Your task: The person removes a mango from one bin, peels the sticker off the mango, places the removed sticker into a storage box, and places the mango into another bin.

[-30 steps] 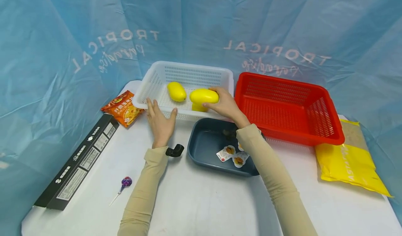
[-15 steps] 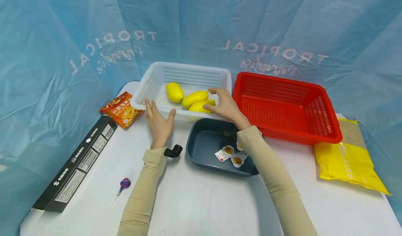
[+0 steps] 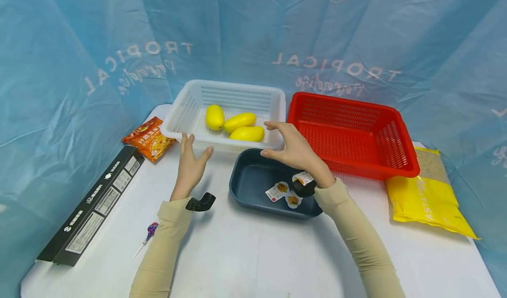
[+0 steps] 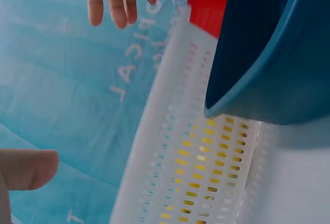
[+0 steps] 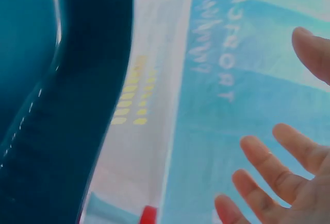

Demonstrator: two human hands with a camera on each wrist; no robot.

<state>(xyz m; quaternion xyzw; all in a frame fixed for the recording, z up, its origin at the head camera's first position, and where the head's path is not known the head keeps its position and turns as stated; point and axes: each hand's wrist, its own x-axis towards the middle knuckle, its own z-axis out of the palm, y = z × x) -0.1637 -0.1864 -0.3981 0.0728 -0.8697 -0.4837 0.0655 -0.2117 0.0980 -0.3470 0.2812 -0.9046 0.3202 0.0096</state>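
Observation:
Three smooth yellow mangoes lie together in the white perforated basket (image 3: 245,96): one mango (image 3: 214,117) at the left, a second mango (image 3: 240,122) in the middle and a third mango (image 3: 247,134) near the front wall. My left hand (image 3: 190,168) is just in front of the basket's left front corner, fingers spread and holding nothing. Above the dark blue bin (image 3: 251,179), my right hand (image 3: 295,150) has its thumb and fingers apart with nothing between them. In the right wrist view, its fingers (image 5: 276,170) are spread too.
A red basket (image 3: 340,139) stands right of the white one, beside a yellow bag (image 3: 431,201). Small food packets (image 3: 293,199) lie in the bin. At left are an orange snack bag (image 3: 152,137), a long black box (image 3: 95,205) and a lollipop (image 3: 151,230).
My right hand has let go of a mango in the white basket and drawn back toward me. My left hand has pulled back from the basket's front rim, down and left.

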